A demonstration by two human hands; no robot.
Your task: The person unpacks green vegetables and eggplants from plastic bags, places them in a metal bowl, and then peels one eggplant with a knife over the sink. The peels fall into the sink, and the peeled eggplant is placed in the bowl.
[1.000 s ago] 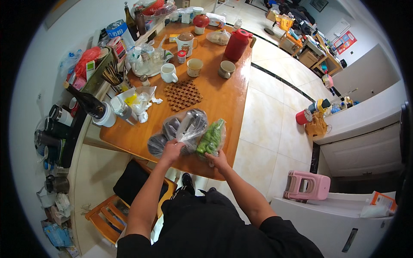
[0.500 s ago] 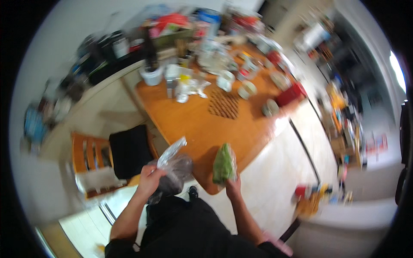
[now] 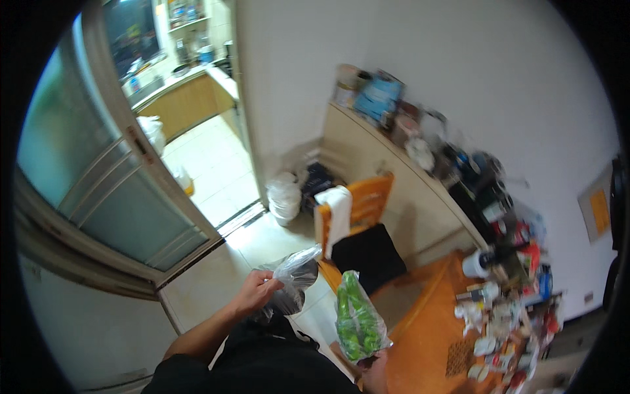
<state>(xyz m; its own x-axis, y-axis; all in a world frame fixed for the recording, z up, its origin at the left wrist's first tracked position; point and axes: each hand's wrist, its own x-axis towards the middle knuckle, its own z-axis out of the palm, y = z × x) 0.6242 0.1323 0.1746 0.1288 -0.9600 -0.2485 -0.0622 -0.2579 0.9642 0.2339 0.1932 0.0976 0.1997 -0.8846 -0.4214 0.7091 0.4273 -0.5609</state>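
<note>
My left hand [image 3: 258, 293] is closed around the gathered neck of a clear plastic bag [image 3: 293, 284]. Something dark fills the bag, too hazy to name. Over to the right, a plastic-wrapped pack of green peppers [image 3: 357, 322] is held by its lower end in my right hand [image 3: 375, 369]. Part of that hand is hidden behind the pack. Both bags hang in the air in front of my body, apart from each other, with the peppers near the wooden table [image 3: 420, 328].
A wooden chair [image 3: 371, 197] with a black seat cushion and a white cloth stands ahead. Cups and packages crowd the table's far side. A sideboard [image 3: 413, 190] lines the wall. On the left, a sliding glass door [image 3: 111, 177] opens onto a kitchen floor [image 3: 210, 157].
My view has swung left from the table to the kitchen doorway; the table now sits at lower right. Both hands still hold their bags.
</note>
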